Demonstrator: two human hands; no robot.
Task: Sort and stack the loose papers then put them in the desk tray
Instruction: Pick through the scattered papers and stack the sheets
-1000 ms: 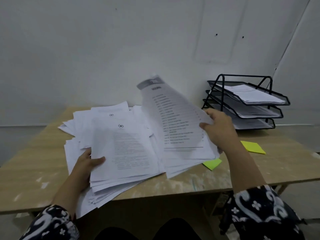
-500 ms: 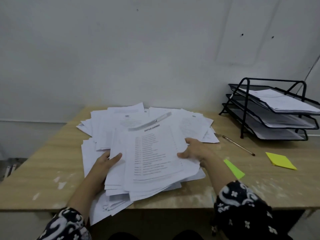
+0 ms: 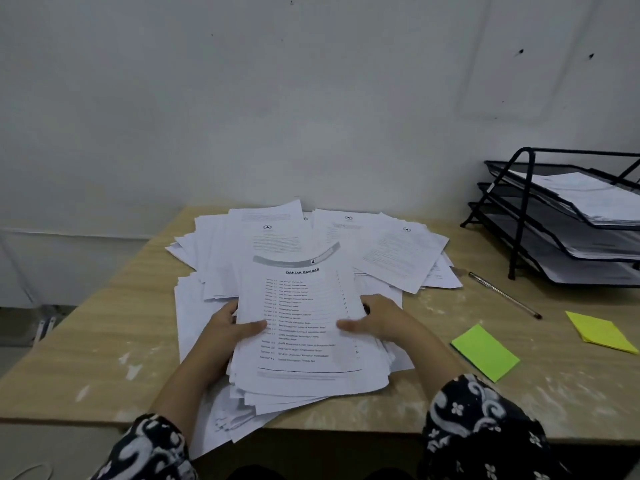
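Observation:
A thick stack of white printed papers (image 3: 304, 306) lies near the front edge of the wooden desk (image 3: 104, 327), topped by a list page headed "DAFTAR GAMBAR". My left hand (image 3: 232, 329) grips the stack's left edge, thumb on top. My right hand (image 3: 375, 322) grips its right edge, thumb on the page too. More loose papers (image 3: 398, 258) are spread behind and under the stack. The black three-tier desk tray (image 3: 519, 216) stands at the back right, with paper in each tier.
A pen (image 3: 502, 294) lies between the papers and the tray. A green sticky pad (image 3: 485, 351) and a yellow one (image 3: 601, 332) sit right of my right arm. Some sheets overhang the desk's front edge. A white wall backs the desk.
My right hand has laid the list page it held up onto the stack. Both hands now hold the stack by its sides. The view has shifted left, so the tray sits further right.

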